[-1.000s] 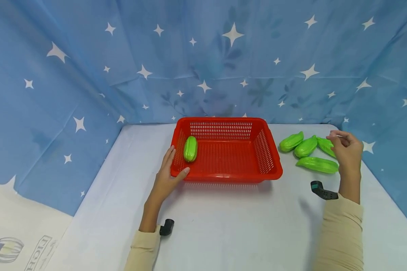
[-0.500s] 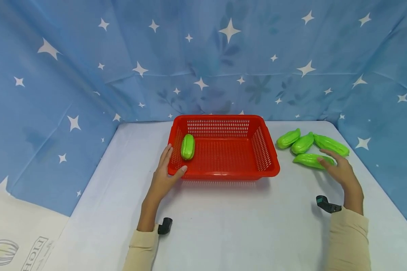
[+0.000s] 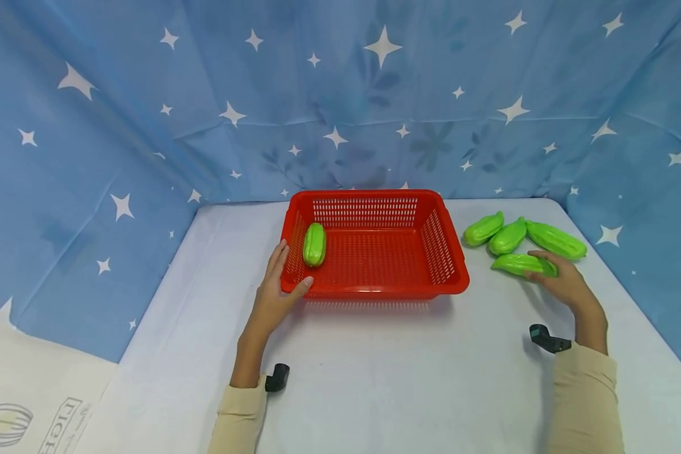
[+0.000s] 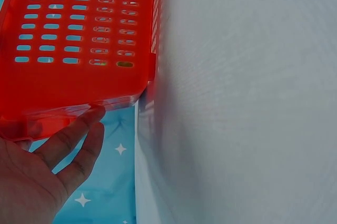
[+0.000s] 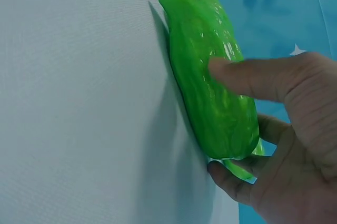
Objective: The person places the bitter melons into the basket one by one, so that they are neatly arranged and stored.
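My left hand (image 3: 272, 296) rests its outstretched fingers and thumb against the left end of a red slotted basket (image 3: 369, 291); the left wrist view shows its fingertips (image 4: 95, 112) touching the outer wall. Inside the basket, near that end, lies one green ridged vegetable (image 3: 314, 244). My right hand (image 3: 570, 284) holds the nearest green ridged vegetable (image 3: 513, 263) on the table, thumb on one side and fingers round the other. The right wrist view shows this vegetable (image 5: 202, 40) with the thumb pressed on its surface, the other fingers partly hidden behind it.
Beyond the held piece lie three more green vegetables, at left (image 3: 483, 229), in the middle (image 3: 507, 237) and at right (image 3: 557, 240). A white cloth covers the table (image 3: 403, 372). Blue star-printed curtains (image 3: 250, 82) stand close behind and at both sides.
My right hand has come down from above the far-right vegetable to the nearest one, first spreading its fingers, then taking hold of it. The left hand stays at the basket. The head view shifts slightly.
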